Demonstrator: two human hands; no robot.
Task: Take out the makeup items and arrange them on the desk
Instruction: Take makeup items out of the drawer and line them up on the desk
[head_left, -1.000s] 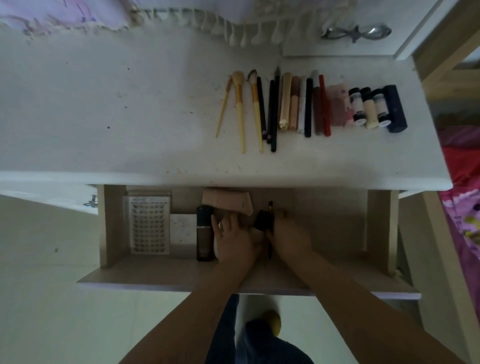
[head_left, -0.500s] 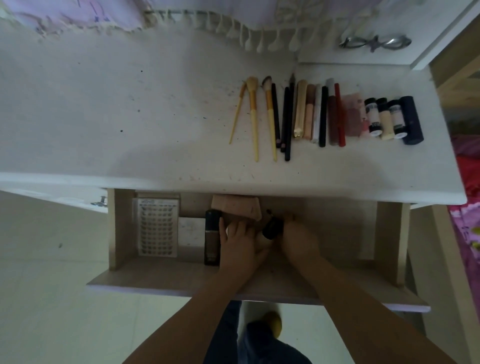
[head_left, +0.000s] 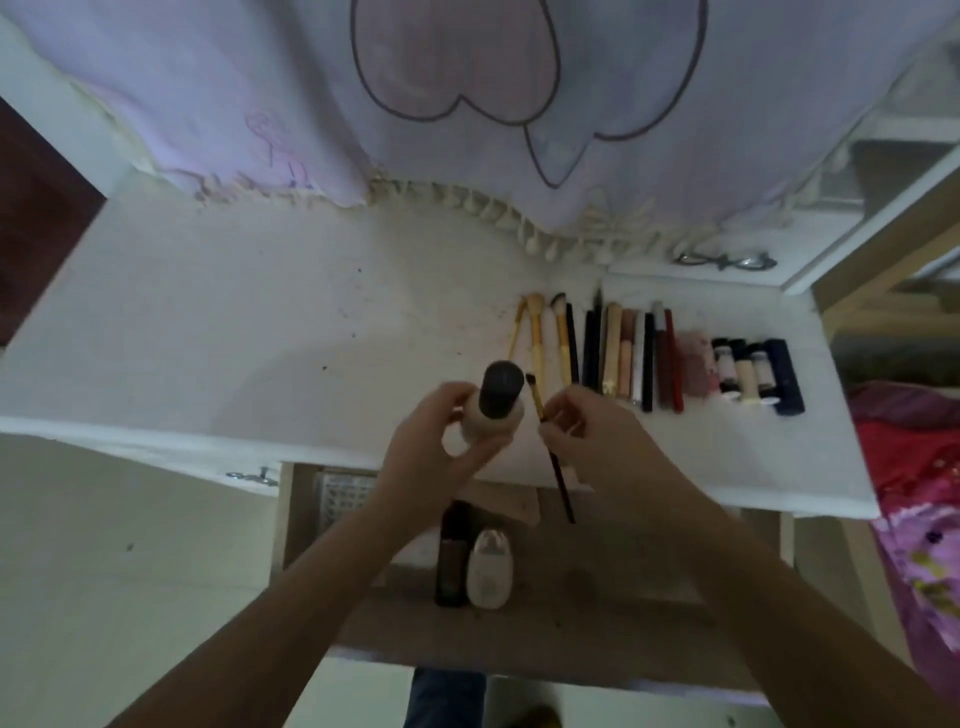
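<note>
A round beige bottle with a black cap (head_left: 493, 410) is gripped by the curled fingers of the left hand (head_left: 436, 457) above the white desk (head_left: 208, 332). A thin black-handled brush (head_left: 550, 447) is pinched by the right hand (head_left: 597, 441) (bristles pointing beyond the fingertips), just beside the bottle.

Patterned sheet (head_left: 345, 496) in drawer — mostly hidden behind left forearm, tube (head_left: 511, 506) under hands — partly covered, labels unreadable
</note>
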